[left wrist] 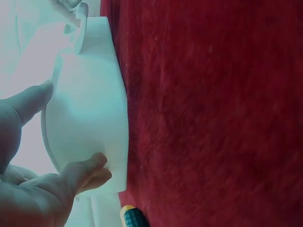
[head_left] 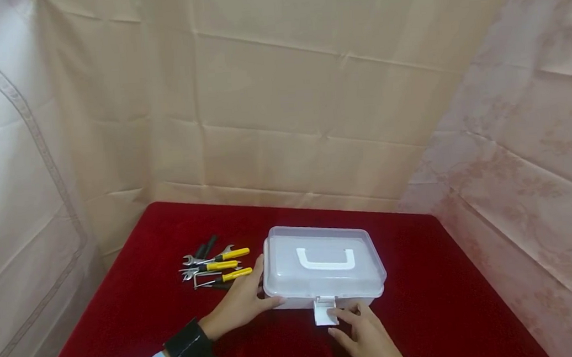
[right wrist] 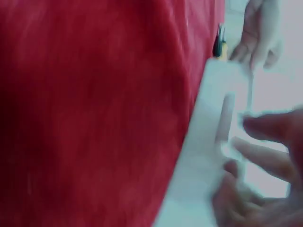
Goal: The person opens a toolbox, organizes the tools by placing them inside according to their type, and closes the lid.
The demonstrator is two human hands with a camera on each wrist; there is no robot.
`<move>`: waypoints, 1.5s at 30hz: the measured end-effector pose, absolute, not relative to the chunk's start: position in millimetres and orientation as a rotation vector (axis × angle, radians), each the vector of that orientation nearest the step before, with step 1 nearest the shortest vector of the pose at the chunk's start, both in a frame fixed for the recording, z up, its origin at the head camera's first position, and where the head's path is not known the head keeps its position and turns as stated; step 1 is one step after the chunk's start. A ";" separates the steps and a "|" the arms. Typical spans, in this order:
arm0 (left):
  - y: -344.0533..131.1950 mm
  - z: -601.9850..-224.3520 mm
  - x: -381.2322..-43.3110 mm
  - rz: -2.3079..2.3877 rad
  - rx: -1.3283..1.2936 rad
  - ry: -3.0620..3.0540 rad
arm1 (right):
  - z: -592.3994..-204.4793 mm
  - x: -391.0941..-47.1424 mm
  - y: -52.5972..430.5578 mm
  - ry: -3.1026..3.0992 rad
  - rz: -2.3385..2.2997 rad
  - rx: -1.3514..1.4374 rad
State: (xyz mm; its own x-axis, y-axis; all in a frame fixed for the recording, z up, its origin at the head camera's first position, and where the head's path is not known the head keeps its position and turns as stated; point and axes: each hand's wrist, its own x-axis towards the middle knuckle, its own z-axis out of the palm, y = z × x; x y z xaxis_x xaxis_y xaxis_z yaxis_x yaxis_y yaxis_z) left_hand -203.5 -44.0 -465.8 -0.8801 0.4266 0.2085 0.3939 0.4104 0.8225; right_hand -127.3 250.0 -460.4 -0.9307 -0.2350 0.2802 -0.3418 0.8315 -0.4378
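Note:
A white plastic toolbox (head_left: 291,250) with a translucent lid stands on the red cloth, its lid down and a white handle (head_left: 328,265) on top. The front latch (head_left: 325,312) sticks outward from the box. My left hand (head_left: 242,303) holds the toolbox's near left corner, thumb on the front and fingers along the left side; the left wrist view shows fingertips against the white wall (left wrist: 90,109). At the latch, my right hand (head_left: 369,333) touches the flap with a fingertip, its thumb apart below. The right wrist view is blurred there.
Left of the toolbox lies a pile of tools: yellow-and-black screwdrivers (head_left: 222,265), an open-ended wrench (head_left: 190,260), a hex key (head_left: 196,282) and dark handles (head_left: 210,246). Red cloth (head_left: 423,285) covers the table. Curtains (head_left: 285,90) hang behind and on both sides.

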 end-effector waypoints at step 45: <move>-55.4 -462.9 -178.9 1.212 0.802 2.723 | -395.3 -202.4 337.3 -2.269 0.635 0.382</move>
